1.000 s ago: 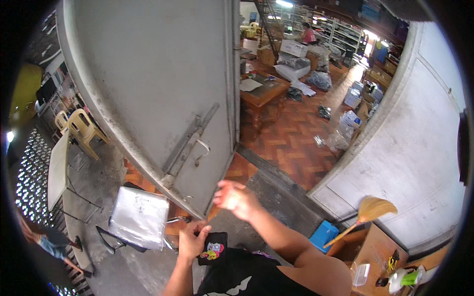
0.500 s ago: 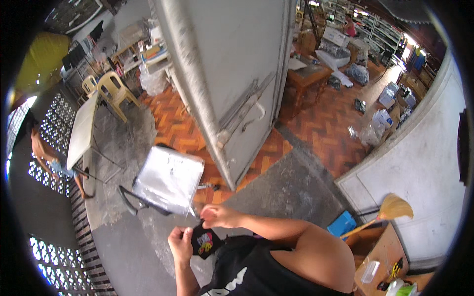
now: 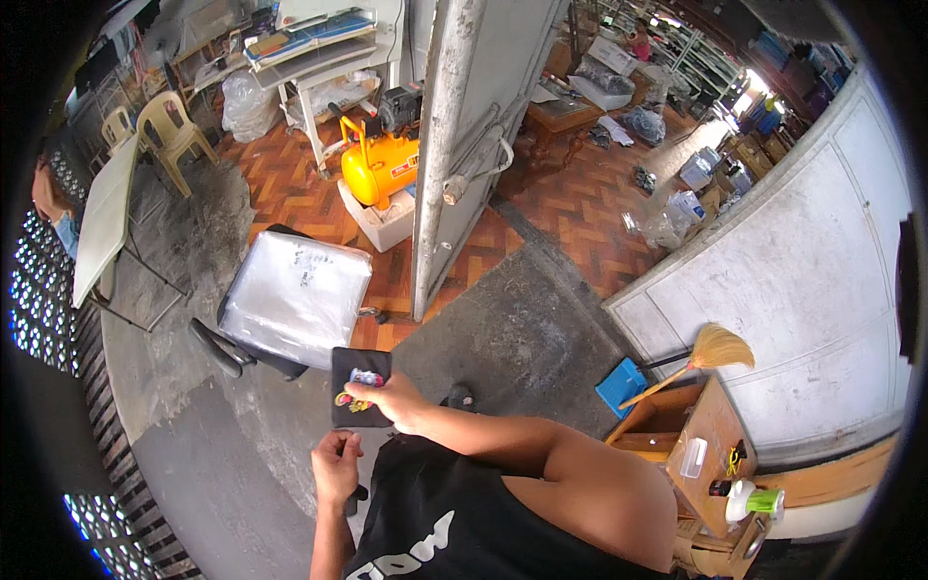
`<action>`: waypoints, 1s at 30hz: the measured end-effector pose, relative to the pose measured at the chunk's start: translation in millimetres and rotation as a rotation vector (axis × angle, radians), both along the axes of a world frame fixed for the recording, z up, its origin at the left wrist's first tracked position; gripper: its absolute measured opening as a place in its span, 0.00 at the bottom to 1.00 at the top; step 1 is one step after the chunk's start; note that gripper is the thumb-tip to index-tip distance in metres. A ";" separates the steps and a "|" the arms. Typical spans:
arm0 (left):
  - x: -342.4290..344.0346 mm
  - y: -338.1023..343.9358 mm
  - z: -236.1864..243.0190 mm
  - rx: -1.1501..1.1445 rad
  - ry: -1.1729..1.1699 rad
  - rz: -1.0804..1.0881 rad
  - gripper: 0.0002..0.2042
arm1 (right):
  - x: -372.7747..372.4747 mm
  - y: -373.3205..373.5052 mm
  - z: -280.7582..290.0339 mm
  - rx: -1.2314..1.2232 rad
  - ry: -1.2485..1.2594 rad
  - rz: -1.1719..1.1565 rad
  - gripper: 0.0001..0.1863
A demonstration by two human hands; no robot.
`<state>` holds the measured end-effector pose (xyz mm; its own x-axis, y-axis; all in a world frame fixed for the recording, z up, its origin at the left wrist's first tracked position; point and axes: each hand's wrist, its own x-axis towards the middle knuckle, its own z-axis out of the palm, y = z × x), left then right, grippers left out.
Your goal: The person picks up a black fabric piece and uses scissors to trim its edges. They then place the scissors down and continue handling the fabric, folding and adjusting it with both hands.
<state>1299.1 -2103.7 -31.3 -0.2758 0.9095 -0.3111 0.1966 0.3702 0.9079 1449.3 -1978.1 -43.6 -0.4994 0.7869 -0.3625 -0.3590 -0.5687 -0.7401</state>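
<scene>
My right hand (image 3: 396,401) grips a black cloth piece (image 3: 346,360) with a colourful embroidered design, raised in front of my body, its thumb over the design. Just below it, my left hand (image 3: 335,466) is closed, fingers curled; what it holds, if anything, is hidden. A dark item shows behind it, too hidden to name. Beyond the cloth stands a chair topped with a clear-wrapped silvery pad (image 3: 295,290). A grey metal door (image 3: 464,92) with a bolt and handle stands open ahead.
An orange air compressor (image 3: 382,169) sits behind the door. Left are a folding table (image 3: 106,213), plastic chairs (image 3: 169,135) and a shirtless person (image 3: 53,198). Right are a white door leaf (image 3: 793,290), straw broom (image 3: 720,350) and wooden cabinet (image 3: 710,435). Another person (image 3: 640,43) is among packages.
My right hand has left the door area and now holds the cloth higher, above my left hand, which has let it go. The door shows more edge-on, revealing the compressor.
</scene>
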 end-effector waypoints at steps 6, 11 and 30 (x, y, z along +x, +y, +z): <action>25.1 60.8 9.2 0.252 -0.095 -0.125 0.11 | 39.9 13.1 4.4 0.047 -0.012 -0.100 0.14; 51.4 123.0 29.8 0.084 -0.232 0.006 0.11 | 87.4 43.8 23.0 -0.012 -0.049 0.009 0.16; 97.6 145.1 41.2 0.338 0.263 0.013 0.31 | 154.5 101.8 38.3 0.412 -0.126 0.167 0.05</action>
<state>1396.7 -1958.5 9.9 -0.3178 0.9442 0.0863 0.4351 0.0643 0.8981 1603.8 -1876.3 -5.3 -0.6037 0.7905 -0.1028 -0.1799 -0.2607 -0.9485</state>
